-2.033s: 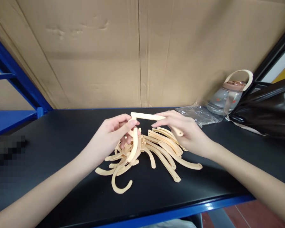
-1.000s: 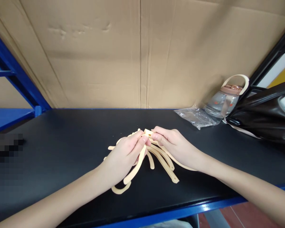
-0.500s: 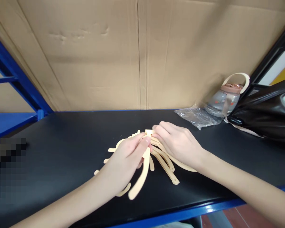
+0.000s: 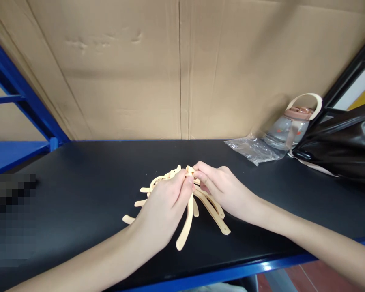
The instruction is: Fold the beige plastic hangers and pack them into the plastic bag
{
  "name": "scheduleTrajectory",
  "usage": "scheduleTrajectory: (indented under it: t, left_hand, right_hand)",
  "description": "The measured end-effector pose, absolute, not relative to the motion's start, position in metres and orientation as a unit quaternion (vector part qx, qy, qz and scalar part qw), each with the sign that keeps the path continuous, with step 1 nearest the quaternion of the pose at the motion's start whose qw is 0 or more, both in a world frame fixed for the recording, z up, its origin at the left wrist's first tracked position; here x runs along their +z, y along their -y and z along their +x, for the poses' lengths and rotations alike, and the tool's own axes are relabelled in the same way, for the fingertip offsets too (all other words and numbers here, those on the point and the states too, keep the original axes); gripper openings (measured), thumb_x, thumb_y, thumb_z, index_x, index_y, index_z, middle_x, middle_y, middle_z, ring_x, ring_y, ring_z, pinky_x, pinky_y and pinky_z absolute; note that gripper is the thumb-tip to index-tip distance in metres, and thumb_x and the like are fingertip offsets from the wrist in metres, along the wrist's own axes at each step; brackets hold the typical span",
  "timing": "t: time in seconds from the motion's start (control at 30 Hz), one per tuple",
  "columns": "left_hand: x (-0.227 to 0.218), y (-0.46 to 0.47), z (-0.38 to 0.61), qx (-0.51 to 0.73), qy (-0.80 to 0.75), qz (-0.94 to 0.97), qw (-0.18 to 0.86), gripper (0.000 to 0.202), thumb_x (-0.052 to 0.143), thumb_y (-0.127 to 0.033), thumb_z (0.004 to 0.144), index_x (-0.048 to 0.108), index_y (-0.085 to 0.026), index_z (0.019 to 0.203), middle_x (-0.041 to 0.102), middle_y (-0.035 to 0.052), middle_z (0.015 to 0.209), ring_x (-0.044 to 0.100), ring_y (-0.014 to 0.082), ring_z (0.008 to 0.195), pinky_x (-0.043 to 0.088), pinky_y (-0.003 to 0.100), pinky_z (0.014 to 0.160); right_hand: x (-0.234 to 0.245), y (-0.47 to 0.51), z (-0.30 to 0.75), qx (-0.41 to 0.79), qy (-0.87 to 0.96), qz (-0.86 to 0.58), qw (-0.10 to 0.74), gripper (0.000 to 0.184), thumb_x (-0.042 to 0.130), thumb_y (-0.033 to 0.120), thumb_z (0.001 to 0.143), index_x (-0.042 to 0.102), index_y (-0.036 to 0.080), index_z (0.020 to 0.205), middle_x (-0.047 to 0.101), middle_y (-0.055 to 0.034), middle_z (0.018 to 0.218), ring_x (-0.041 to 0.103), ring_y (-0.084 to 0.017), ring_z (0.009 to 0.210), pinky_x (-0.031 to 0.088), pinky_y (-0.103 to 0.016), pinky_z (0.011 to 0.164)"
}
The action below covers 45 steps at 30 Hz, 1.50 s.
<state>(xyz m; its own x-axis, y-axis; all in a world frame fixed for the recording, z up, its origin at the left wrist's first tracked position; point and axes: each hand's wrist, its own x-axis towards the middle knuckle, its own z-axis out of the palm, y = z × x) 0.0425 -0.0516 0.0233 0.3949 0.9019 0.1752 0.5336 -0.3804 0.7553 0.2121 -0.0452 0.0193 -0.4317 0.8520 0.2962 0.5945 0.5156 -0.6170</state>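
A pile of beige curved plastic strips (image 4: 211,207) lies on the black shelf top (image 4: 79,194). My left hand (image 4: 164,209) is closed in a pinch on the top end of one curved strip (image 4: 187,225), which hangs down toward the front edge. My right hand (image 4: 223,188) is closed too, its fingertips pinching a second beige piece right against that same end, above the pile. The two hands touch at the fingertips. Much of the pile is hidden under both hands.
A cardboard wall (image 4: 179,69) backs the shelf. At the right stand a clear water jug with a beige handle (image 4: 287,125), a crumpled clear plastic bag (image 4: 252,149) and a black bag (image 4: 340,150). Blue rack posts (image 4: 21,93) rise at the left.
Both hands came down from a raised position to just above the pile and drew together. The strip in my left hand swung to point toward the front edge. My right fingers curled in.
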Motion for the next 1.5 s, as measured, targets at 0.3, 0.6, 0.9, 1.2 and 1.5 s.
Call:
scheduleTrajectory:
  t: [0.3,0.6,0.9,1.2,1.5]
  left_hand:
    - [0.011,0.073,0.062,0.265,-0.348,0.899,-0.007,0.022,0.029,-0.016,0.092,0.049,-0.019,0.083,0.041,-0.0074,0.046,0.034,0.011,0.033,0.019,0.026,0.038]
    - [0.036,0.025,0.026,0.14,-0.296,0.945,0.02,0.036,0.025,-0.028,0.1,0.056,-0.019,0.086,0.059,0.0056,0.101,0.053,0.0198,0.101,0.047,0.034,0.087]
    - [0.014,0.023,0.002,0.149,-0.35,0.924,0.04,0.059,0.04,-0.057,0.092,0.034,-0.021,0.139,0.031,0.0125,0.151,0.024,0.0317,0.14,0.033,0.055,0.109]
    - [-0.012,0.058,-0.024,0.074,-0.303,0.95,0.002,0.083,0.05,-0.072,0.078,0.017,-0.043,0.148,0.01,0.0012,0.159,0.016,0.0431,0.141,0.022,0.072,0.104]
    - [-0.012,0.006,-0.019,0.069,-0.356,0.932,0.0,0.055,0.039,-0.059,0.092,0.035,-0.04,0.143,0.015,0.0002,0.158,0.01,0.0349,0.144,0.022,0.064,0.109]
  right_hand:
    - [0.013,0.031,0.212,0.473,0.699,-0.427,0.325,0.032,0.029,0.041,0.098,0.041,0.022,0.075,0.033,0.0075,0.056,0.029,-0.008,0.044,0.028,-0.019,0.042]
    - [0.015,0.003,0.255,0.219,0.739,-0.53,0.353,0.031,0.044,0.038,0.091,0.065,0.017,0.081,0.061,-0.0022,0.079,0.054,-0.012,0.066,0.039,-0.025,0.057]
    - [0.006,0.014,0.251,0.062,0.789,-0.559,0.245,0.042,0.046,0.053,0.09,0.068,0.021,0.104,0.067,-0.0053,0.091,0.061,-0.023,0.088,0.046,-0.037,0.079]
    - [-0.013,0.056,0.246,0.129,0.812,-0.547,0.155,0.084,0.057,0.069,0.075,0.028,0.033,0.145,0.029,-0.0059,0.151,0.022,-0.032,0.141,0.028,-0.054,0.11]
    - [-0.017,0.037,0.228,0.063,0.844,-0.516,0.128,0.054,0.043,0.048,0.091,0.041,0.024,0.14,0.028,-0.0092,0.153,0.024,-0.028,0.141,0.026,-0.052,0.111]
